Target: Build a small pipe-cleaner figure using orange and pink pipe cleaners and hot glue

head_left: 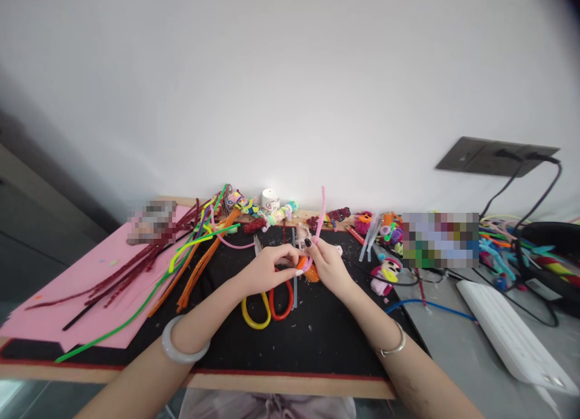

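The work in hand looks partway done, judging from how the pieces sit; a pink stem point(321, 216) bends around or against a fuzzy orange piece point(310, 275) low between the two hands, just above the black mat point(226, 349), while a long free end of the stem stands up loose, so that length is not yet wound or trimmed; whether the bend is fastened, the fingers hide. The left hand point(277, 268) pinches the orange piece's near side between thumb and forefinger; the right hand point(330, 266) is closed, its thumb and fingers gripping the pink stem where it rises. Scissors point(267, 316) with one yellow and one red loop lie partly beneath the left hand; small scraps dot the mat; a pink-and-white figure point(387, 274) right of the hands looks complete, by appearance. Loose stems, among them a long green one point(113, 334), lie over pink sheets point(58, 298) at left. As for writing, the white cup-like object point(270, 199) by the wall carries a dark and reddish print, too small to read; a pale label point(538, 289) on the black container point(550, 243) at far right is equally illegible; no brand can be made out.
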`<move>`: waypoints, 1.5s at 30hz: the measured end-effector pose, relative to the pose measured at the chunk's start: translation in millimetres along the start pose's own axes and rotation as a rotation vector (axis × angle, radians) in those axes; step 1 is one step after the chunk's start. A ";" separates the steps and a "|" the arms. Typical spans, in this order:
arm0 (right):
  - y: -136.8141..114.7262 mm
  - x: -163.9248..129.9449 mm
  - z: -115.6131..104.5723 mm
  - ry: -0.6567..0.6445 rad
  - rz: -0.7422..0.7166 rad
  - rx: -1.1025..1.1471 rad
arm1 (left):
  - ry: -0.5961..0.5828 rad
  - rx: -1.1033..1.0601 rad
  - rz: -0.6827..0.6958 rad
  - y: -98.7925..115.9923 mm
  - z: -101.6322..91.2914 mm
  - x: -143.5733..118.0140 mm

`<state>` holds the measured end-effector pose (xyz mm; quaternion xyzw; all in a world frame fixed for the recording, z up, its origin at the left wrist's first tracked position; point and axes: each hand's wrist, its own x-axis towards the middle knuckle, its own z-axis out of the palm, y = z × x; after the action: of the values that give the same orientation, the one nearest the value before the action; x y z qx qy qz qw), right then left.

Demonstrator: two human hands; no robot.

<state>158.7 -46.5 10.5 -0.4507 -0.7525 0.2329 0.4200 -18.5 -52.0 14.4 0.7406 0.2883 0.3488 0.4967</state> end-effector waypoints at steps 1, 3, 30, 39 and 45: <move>-0.1 -0.2 -0.2 0.021 0.013 0.002 | 0.012 0.010 0.014 0.8 -0.1 0.2; 0.2 -0.9 -0.9 0.083 0.043 0.006 | 0.046 0.041 0.049 2.0 -0.5 0.4; -13.6 -12.8 7.1 0.198 0.001 -0.131 | 0.133 -0.178 -0.067 -3.2 31.9 -1.5; -14.0 -11.3 5.4 0.181 0.092 -0.057 | 0.109 -0.262 -0.064 -5.9 31.1 -1.2; -12.2 -10.8 5.9 0.183 0.118 0.005 | 0.075 -0.350 -0.106 -6.7 28.0 -2.7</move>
<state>150.4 -61.7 11.6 -0.5127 -0.6826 0.2166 0.4737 1.8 -66.8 0.1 0.6131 0.2803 0.3944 0.6245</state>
